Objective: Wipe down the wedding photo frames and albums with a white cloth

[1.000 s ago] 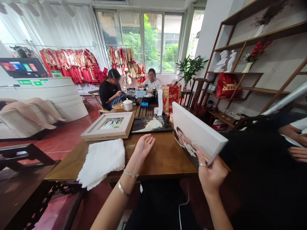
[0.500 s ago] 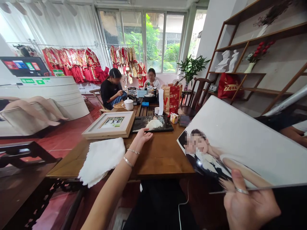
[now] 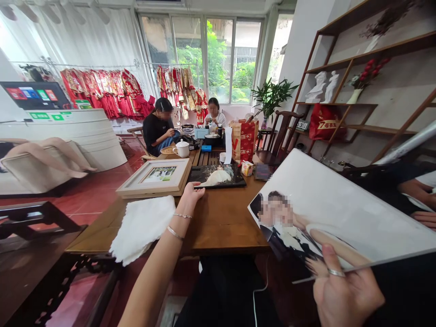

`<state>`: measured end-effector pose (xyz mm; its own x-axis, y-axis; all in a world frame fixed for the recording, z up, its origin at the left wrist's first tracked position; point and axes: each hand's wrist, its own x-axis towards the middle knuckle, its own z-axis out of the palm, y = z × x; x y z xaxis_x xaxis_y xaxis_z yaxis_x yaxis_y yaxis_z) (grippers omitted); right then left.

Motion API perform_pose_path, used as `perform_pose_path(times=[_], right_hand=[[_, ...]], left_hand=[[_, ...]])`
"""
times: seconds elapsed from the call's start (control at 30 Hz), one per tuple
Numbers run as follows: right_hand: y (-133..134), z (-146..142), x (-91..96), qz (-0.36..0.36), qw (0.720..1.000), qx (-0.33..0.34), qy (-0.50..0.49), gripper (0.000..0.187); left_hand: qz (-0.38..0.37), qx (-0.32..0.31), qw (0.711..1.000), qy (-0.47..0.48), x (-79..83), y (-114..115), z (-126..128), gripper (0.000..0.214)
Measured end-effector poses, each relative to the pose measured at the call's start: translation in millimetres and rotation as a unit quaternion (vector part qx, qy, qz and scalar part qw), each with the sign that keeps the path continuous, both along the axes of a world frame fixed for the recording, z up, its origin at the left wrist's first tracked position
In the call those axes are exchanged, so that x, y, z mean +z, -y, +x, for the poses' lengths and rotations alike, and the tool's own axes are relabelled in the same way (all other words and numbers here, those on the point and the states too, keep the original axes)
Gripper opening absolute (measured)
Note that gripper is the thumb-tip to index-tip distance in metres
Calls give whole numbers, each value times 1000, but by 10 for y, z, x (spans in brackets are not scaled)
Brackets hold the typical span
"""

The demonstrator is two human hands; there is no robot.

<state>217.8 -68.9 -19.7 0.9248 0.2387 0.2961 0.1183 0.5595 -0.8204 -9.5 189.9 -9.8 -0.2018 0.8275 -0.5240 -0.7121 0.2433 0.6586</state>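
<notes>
My right hand point(image 3: 344, 293) grips the near edge of a large white photo panel point(image 3: 334, 209) printed with a portrait of a couple, held face up off the table's right side. My left hand point(image 3: 191, 194) reaches across the wooden table point(image 3: 221, 222), its fingers curled over the near edge of a dark glossy photo panel point(image 3: 218, 176) lying flat. A framed photo in a light wooden frame point(image 3: 156, 177) lies just left of that hand. A folded white cloth point(image 3: 142, 226) rests at the table's near left corner.
Two people sit at the far end of the table among a teapot point(image 3: 181, 148), a pot and a red paper bag point(image 3: 243, 140). Another person's hands point(image 3: 413, 190) show at the right edge. Wooden shelves point(image 3: 361, 104) line the right wall; red garments point(image 3: 102, 91) hang at the back.
My left hand has moved forward from the bare tabletop to the dark panel's edge. My right hand has turned the white panel from edge-on to face up and lowered it to the right.
</notes>
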Motion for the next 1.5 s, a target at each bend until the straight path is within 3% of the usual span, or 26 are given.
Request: perform_pose_path(times=[0.2, 0.37, 0.47, 0.57, 0.83, 1.2, 1.5], right_hand=[[-14, 32, -49, -5, 999, 8, -32, 34], [17, 30, -34, -6, 999, 16, -42, 39], [41, 43, -20, -2, 999, 13, -39, 38], [69, 77, -21, -20, 999, 13, -22, 34], [123, 133, -49, -30, 999, 15, -24, 32], [102, 93, -89, -42, 999, 20, -2, 28], [99, 86, -54, -28, 999, 20, -36, 29]], left_hand=[[49, -114, 978, -169, -77, 41, 104, 31], [207, -158, 911, -319, -228, 116, 416, 46], [277, -193, 873, -351, -258, 18, 591, 47], [306, -224, 858, -347, -260, -142, 712, 36], [283, -272, 878, -276, -244, -327, 843, 4], [208, -263, 929, -158, -232, -268, 879, 21], [207, -252, 934, -145, -287, -4, 973, 29]])
